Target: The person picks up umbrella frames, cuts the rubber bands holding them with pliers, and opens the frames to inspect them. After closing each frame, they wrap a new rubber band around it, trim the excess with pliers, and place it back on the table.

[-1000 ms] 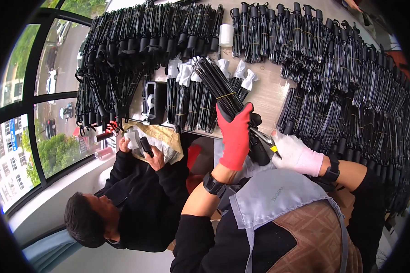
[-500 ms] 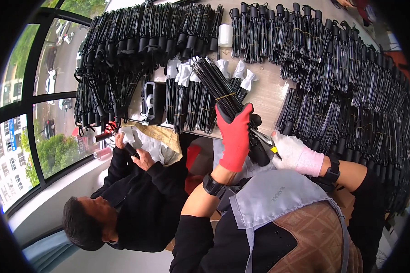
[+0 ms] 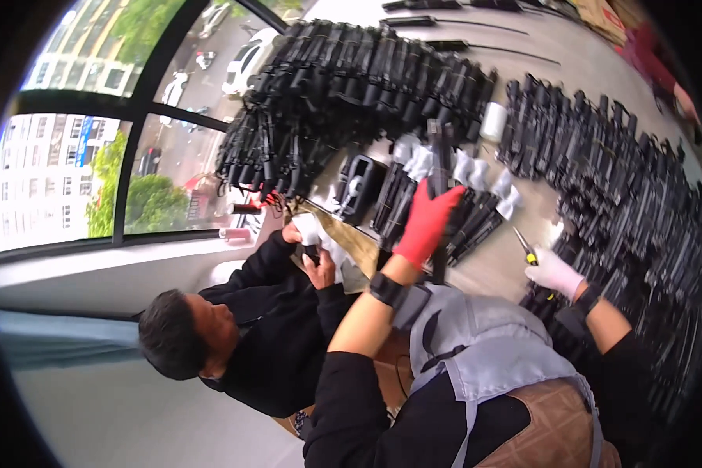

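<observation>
White wrappers (image 3: 462, 167) cap the ends of the black bundles lying on the bench (image 3: 515, 257) just beyond my red-gloved left hand (image 3: 427, 222). A small white roll (image 3: 493, 122) stands farther back between the black piles. The person beside me holds a white wrapper (image 3: 310, 231) over brown paper (image 3: 351, 243).

The left grip (image 3: 427, 225) wears a red glove of matt knit cloth, closed around a long black rod (image 3: 438, 203) with a dull plastic look. The right grip (image 3: 552, 272) wears a white cloth glove, and beside it a small tool (image 3: 524, 247) has a yellow, slightly glossy handle. Beneath both, the table (image 3: 507, 261) looks like smooth pale wood.
</observation>
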Motion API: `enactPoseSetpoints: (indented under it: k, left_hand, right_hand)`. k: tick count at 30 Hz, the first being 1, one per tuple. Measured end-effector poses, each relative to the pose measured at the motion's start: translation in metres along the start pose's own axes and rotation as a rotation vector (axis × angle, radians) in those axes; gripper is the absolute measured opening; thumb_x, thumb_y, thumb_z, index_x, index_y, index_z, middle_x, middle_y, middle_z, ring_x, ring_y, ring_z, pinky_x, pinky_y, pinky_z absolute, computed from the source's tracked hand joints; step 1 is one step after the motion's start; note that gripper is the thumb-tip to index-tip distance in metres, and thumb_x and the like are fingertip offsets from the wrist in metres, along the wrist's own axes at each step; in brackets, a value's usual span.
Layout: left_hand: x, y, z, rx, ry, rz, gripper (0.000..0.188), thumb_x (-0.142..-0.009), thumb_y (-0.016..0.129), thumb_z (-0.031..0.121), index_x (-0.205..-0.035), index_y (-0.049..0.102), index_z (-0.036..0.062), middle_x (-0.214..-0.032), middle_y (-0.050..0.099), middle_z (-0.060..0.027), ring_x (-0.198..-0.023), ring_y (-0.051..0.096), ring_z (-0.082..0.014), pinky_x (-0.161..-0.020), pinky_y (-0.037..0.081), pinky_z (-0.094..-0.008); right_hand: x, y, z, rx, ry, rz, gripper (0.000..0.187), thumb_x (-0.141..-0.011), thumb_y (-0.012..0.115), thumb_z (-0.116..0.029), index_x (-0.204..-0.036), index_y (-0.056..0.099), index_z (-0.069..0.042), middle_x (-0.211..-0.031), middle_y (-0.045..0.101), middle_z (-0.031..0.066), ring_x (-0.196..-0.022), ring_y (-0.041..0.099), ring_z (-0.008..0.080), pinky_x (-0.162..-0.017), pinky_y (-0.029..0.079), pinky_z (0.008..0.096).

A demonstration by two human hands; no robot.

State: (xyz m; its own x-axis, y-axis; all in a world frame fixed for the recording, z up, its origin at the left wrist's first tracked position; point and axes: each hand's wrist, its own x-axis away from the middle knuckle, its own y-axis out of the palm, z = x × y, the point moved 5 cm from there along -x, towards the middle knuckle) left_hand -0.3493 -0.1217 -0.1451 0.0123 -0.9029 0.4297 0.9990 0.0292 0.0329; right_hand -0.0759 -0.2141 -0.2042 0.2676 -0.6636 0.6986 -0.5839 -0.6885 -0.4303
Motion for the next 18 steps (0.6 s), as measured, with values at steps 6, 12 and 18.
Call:
enactPoseSetpoints:
  k: [6, 12, 18]
  left_hand:
    - [-0.068, -0.196, 0.017, -1.27, -0.204, 0.277, 0.049, -0.079, 0.066, 0.034, -0.116, 0.055, 0.0045, -0.111, 0.063, -0.0239, -0.109, 0.06, -0.0373, -0.089, 0.048, -0.0457]
    - [-0.136, -0.267, -0.007, -1.333, -0.205, 0.431, 0.042, -0.077, 0.071, 0.033, -0.107, 0.057, 0.0078, -0.109, 0.063, -0.019, -0.104, 0.061, -0.0378, -0.085, 0.05, -0.0454]
    - [-0.179, -0.271, -0.019, -1.492, -0.01, 0.541, 0.046, -0.076, 0.074, 0.035, -0.11, 0.055, 0.0103, -0.106, 0.06, -0.0157, -0.103, 0.06, -0.0348, -0.08, 0.051, -0.0452]
  right_hand:
    - [-0.073, 0.065, 0.105, 0.113, 0.341, 0.206, 0.043, -0.073, 0.06, -0.015, -0.11, 0.051, 0.006, -0.1, 0.062, 0.0281, -0.098, 0.061, 0.0428, -0.085, 0.05, 0.045]
    - [-0.096, 0.067, 0.084, 0.303, 0.302, 0.207, 0.05, -0.071, 0.064, -0.015, -0.115, 0.049, 0.004, -0.111, 0.058, 0.027, -0.105, 0.058, 0.0425, -0.091, 0.048, 0.0455]
    - [-0.103, 0.054, 0.082, 0.393, 0.363, 0.212, 0.049, -0.072, 0.068, -0.018, -0.114, 0.051, 0.001, -0.116, 0.054, 0.0214, -0.11, 0.055, 0.0383, -0.094, 0.047, 0.0435]
